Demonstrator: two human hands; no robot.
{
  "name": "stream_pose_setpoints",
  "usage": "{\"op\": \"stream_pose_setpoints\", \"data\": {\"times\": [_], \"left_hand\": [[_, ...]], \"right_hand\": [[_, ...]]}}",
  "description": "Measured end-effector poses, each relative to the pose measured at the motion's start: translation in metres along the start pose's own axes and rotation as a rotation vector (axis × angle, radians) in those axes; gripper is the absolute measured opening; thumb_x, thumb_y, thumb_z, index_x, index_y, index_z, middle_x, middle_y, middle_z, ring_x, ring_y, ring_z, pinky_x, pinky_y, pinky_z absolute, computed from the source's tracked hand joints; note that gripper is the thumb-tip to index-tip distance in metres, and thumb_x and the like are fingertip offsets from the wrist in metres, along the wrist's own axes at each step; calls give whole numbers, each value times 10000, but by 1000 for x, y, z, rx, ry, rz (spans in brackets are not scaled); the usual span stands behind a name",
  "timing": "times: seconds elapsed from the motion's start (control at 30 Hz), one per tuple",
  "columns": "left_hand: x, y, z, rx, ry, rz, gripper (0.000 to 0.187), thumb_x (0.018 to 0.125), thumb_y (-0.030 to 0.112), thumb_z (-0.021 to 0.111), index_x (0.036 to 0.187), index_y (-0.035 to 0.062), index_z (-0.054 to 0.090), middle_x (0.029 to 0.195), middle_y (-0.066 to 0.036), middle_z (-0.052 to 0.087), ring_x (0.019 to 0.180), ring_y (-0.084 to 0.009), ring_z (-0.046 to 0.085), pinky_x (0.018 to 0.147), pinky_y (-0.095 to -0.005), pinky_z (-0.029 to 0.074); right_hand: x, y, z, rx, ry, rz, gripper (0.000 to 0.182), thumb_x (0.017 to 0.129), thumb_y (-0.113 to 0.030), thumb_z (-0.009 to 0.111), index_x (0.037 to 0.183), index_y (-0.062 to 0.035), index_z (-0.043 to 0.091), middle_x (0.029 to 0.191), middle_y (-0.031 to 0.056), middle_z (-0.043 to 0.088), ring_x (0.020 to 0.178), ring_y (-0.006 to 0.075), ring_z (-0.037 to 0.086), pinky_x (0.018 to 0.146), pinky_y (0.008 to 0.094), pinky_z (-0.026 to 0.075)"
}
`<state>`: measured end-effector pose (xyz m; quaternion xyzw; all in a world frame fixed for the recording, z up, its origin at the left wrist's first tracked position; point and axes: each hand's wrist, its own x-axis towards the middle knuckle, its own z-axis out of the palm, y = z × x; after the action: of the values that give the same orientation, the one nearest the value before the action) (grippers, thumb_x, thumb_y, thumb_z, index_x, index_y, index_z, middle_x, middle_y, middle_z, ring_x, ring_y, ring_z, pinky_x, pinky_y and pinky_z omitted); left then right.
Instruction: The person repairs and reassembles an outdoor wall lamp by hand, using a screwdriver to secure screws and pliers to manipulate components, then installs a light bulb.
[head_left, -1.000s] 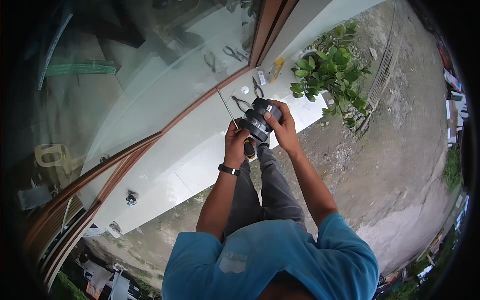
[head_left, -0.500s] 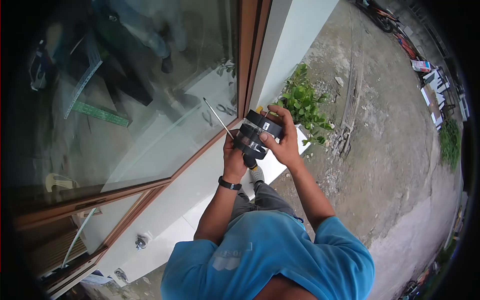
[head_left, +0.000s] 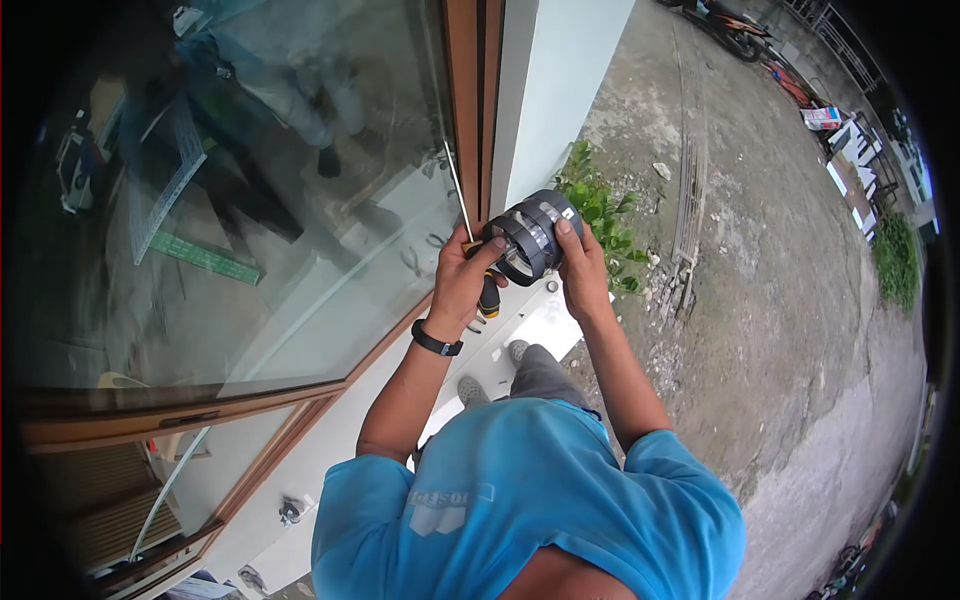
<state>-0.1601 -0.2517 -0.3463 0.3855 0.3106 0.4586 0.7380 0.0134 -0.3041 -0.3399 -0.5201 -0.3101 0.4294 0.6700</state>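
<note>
My left hand (head_left: 462,275) is closed around a screwdriver (head_left: 489,296) with a black and yellow handle. The metal shaft points up and away, in front of the glass. Thumb and fingers of that hand also touch the near end of a cylindrical lamp fixture (head_left: 541,222) with dark grey bands and clear sections between them. On the other side, my right hand (head_left: 583,272) grips the fixture's far end, thumb on the dark band. The fixture lies tilted between both hands, its open ring end towards my left hand. Some of my fingers are hidden behind it.
A brown-framed glass panel (head_left: 300,250) stands at left beside a white pillar (head_left: 560,70). Below lies a white tiled ledge (head_left: 390,420) with pliers (head_left: 476,325) and small parts. A leafy plant (head_left: 600,205) grows by the pillar; rough concrete ground (head_left: 760,300) spreads right.
The fixture has turned from nearly upright to tilted, its far end now up and right. My right hand has shifted down its side, and the screwdriver's shaft points more steeply upward.
</note>
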Motion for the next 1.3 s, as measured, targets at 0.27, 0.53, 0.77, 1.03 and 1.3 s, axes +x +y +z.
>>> {"op": "stream_pose_setpoints", "data": {"times": [0.27,0.53,0.77,1.03,1.3], "left_hand": [[44,-6,56,30,25,51,206,939,118,720,1104,72,605,950,-24,672,689,-96,662,515,-237,543],[110,13,136,48,-56,-77,229,1013,303,650,1087,90,616,920,4,652,769,-48,642,548,-220,541],[139,13,172,50,-16,13,265,1000,268,660,1154,63,595,976,-8,638,857,-52,625,564,-209,539],[128,-1,151,-49,-35,76,351,996,244,684,1268,42,591,1088,-45,664,992,-118,661,571,-208,570],[110,-19,131,-165,9,38,346,994,203,695,1286,48,591,1111,-82,707,1016,-173,711,547,-221,562]], "right_hand": [[45,-33,-35,171,-52,129,514,989,-488,664,1223,-31,647,980,17,695,822,91,615,708,272,475],[133,-63,-109,501,-283,373,545,1051,-547,500,1272,-58,601,1093,75,726,844,124,694,673,254,566],[176,-83,-132,397,-430,333,716,1020,-624,496,1391,-12,521,1264,154,666,1043,215,701,798,338,607],[161,-103,-106,466,-413,419,716,979,-707,499,1344,-95,565,1250,83,675,1142,197,641,942,404,509],[136,-94,-85,262,-305,270,784,987,-726,455,1367,-45,531,1218,101,677,1091,165,642,882,320,505]]}}
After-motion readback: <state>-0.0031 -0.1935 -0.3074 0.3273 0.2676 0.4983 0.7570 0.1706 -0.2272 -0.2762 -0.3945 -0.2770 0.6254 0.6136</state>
